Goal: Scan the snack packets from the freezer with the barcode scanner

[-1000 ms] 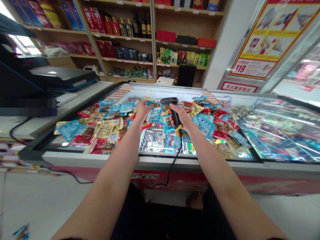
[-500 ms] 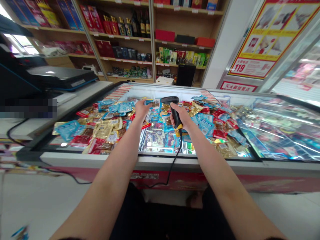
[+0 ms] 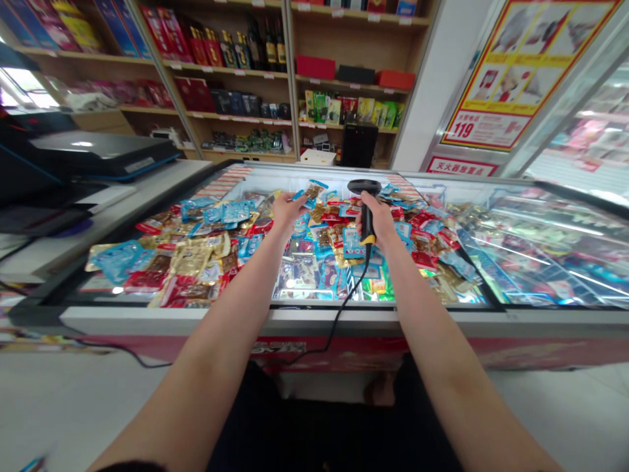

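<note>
My left hand [image 3: 286, 211] is raised over a chest freezer [image 3: 314, 316] and pinches a small blue and gold snack packet [image 3: 310, 193] in its fingertips. My right hand [image 3: 371, 219] grips a black handheld barcode scanner [image 3: 366, 206] with a yellow band, its head pointing towards the packet. The two are a short distance apart. A black coiled cable [image 3: 339, 331] runs from the scanner's base down over the freezer's front edge. Many blue, gold and red snack packets [image 3: 191, 259] lie heaped in the freezer beneath my hands.
A white counter [image 3: 122, 196] with a black flatbed device [image 3: 103, 145] stands at left. Wooden shelves [image 3: 246, 69] of bottles and boxed goods fill the back. A sliding glass lid [image 3: 555, 249] covers the freezer's right part, and a red-and-yellow poster [image 3: 511, 78] hangs at right.
My left hand has lifted the packet higher and farther from the heap. My right hand and the scanner have moved to the right, and the whole view has shifted slightly.
</note>
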{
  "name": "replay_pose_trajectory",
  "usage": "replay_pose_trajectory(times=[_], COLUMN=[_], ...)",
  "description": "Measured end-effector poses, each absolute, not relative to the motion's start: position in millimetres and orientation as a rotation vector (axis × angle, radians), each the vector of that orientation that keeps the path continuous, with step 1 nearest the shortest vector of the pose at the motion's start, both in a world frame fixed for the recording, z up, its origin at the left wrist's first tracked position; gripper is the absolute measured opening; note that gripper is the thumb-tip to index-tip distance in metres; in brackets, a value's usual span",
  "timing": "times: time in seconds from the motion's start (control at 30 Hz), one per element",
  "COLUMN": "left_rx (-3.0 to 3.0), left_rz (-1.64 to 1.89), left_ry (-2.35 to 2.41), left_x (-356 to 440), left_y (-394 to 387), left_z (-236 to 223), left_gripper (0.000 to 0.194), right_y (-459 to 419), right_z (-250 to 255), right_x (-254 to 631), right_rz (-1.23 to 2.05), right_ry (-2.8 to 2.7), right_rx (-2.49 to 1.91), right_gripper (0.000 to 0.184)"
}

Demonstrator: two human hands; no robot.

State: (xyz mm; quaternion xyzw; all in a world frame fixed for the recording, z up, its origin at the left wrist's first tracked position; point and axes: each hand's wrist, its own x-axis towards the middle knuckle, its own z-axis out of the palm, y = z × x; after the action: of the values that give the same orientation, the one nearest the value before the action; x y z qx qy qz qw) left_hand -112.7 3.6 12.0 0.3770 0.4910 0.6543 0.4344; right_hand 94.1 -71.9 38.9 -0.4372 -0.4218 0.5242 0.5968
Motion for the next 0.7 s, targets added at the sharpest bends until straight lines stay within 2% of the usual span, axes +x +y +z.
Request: replay_pose_trajectory(times=[0.1,0.2,0.33,0.43,0.7], left_rx=[0.949,1.062,1.507,1.798,1.995], left_rz=[1.576,1.524,1.451,1.323,1.085], left_ry=[1.132,1.116,1.346,1.516,1.677], left_x=[-86,-59,-38,-37,-53], left_y=[1,-1,-2,-4,-11], left_z=[14,10,2,-5,-9], left_gripper=[0.031,0.024,0.028,0.037,0.032], right_y=[-70,-67,-65,-65,-71], right_z=[39,39,38,38,39], right_x=[104,111,114,112,104], right_rz=[1.171,1.146,1.120,1.102,1.114], right_ry=[-0.916,-0.876,-0.835,-0.828,-0.881], right_rx=[-1.017,-1.022,-1.020,-1.025,-1.050], right_gripper=[0.037,0.039,0.043,0.042,0.038])
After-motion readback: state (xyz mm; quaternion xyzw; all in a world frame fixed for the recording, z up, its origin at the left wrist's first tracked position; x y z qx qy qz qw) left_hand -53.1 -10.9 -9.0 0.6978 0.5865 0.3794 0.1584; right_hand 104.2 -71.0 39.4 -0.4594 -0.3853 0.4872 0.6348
